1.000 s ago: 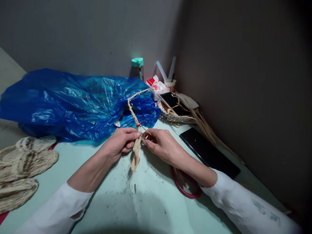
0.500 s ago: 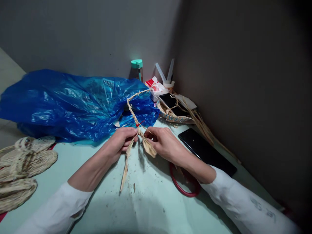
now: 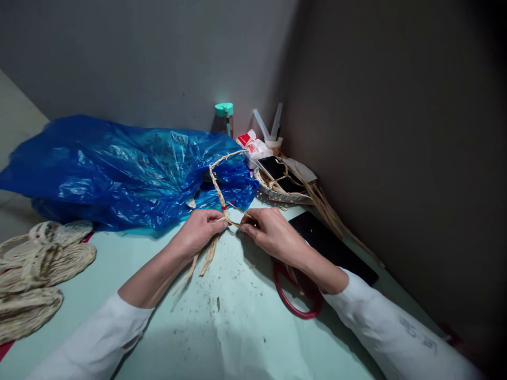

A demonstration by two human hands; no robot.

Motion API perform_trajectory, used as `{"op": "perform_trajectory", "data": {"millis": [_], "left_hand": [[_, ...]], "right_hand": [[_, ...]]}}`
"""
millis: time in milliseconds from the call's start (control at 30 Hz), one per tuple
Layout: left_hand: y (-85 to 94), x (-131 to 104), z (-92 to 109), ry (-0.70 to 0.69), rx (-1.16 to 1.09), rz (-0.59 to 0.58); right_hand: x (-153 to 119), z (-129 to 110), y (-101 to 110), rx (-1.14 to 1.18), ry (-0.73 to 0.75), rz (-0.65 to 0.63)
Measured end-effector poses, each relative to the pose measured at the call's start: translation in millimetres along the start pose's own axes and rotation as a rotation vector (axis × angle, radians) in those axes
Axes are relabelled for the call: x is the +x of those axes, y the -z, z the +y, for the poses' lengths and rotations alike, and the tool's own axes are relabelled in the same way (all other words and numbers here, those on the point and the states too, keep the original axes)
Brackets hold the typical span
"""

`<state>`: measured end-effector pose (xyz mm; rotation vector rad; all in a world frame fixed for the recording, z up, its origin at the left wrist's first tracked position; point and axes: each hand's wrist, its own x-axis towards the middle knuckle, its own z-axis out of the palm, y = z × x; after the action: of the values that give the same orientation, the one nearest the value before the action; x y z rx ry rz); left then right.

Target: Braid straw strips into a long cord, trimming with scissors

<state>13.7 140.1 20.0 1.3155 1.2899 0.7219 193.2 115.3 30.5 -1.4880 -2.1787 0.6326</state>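
Tan braided fibre cord (image 3: 216, 186): extends lengthwise beyond fingers (image 3: 218, 226); left hand (image 3: 200, 231), nearer, pinches base; right hand (image 3: 269, 232) pinches loose strand (image 3: 234, 224).

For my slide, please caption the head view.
Left hand and right hand hold loose strands of a fibre braid near a blue plastic bag.

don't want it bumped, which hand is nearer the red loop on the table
Right: the right hand is just beyond the red loop, its forearm partly covering it in view. The left hand is farther off to the left, gripping the braid.
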Motion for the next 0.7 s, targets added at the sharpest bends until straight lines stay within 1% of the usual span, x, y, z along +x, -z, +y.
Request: {"op": "perform_trajectory", "data": {"millis": [67, 167, 233, 300, 400, 467, 500, 600, 700], "left_hand": [[-1.0, -0.8, -0.8, -0.010, 0.012, 0.008], [-1.2, 0.1, -3.3, 0.011, -0.024, 0.013], [-0.5, 1.1, -4.5, 0.013, -0.024, 0.030], [0.1, 1.8, -5.4, 0.009, -0.021, 0.045], [-0.7, 2.4, -8.1, 0.014, -0.057, 0.045], [-2.4, 2.8, -10.4, 0.029, -0.093, 0.049], [-3.4, 3.0, -11.4, 0.033, -0.107, 0.062], [-6.3, 3.6, -12.5, 0.014, -0.118, 0.124], [-7.9, 3.4, -10.8, 0.002, -0.140, 0.149]], "right_hand": [[-0.5, -0.5, 2.5, -0.003, -0.011, -0.013], [-1.7, -1.5, 4.1, -0.015, -0.037, -0.028], [-2.3, -1.4, 3.7, -0.025, -0.046, -0.016], [-2.5, -1.0, 3.5, -0.018, -0.058, 0.028], [-2.3, -2.0, 6.3, 0.016, -0.098, 0.158], [-2.0, -3.7, 10.0, 0.058, -0.080, 0.222], [-2.0, -4.8, 11.6, 0.091, -0.052, 0.230], [-2.8, -7.9, 13.5, 0.204, 0.043, 0.183], [-4.7, -11.1, 10.0, 0.266, 0.076, 0.142]]}}
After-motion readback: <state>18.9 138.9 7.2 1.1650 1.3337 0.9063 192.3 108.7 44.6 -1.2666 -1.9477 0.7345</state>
